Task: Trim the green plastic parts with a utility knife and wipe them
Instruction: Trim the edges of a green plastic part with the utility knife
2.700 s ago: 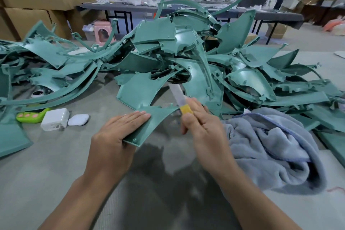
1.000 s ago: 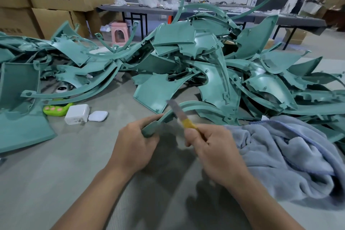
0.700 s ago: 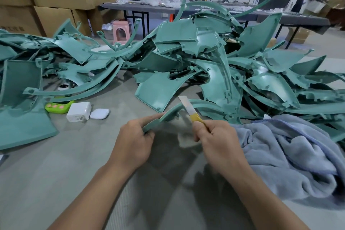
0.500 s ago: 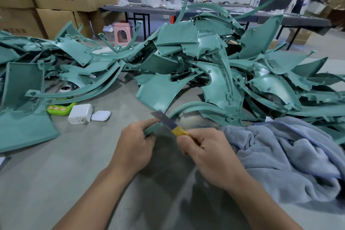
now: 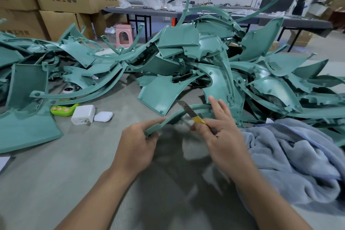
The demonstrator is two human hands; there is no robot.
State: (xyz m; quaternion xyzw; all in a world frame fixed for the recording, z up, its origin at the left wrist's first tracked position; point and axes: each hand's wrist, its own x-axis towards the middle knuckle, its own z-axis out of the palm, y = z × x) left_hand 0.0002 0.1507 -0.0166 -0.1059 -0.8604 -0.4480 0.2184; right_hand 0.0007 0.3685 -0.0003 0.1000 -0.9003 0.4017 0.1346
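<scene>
Head view: left hand (image 5: pixel 138 144) clenched round near end of curved green part (image 5: pixel 168 120) at frame centre, steadying its edge for the blade; right hand (image 5: pixel 222 136) pinches utility knife (image 5: pixel 190 111) handle, two fingers splayed, blade on the part; towel (image 5: pixel 298 155) at 4 o'clock, probably for wiping

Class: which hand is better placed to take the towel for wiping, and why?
Right, probably: the towel lies beside the right hand, while the left hand holds the curved green part. The utility knife must go down first.
</scene>
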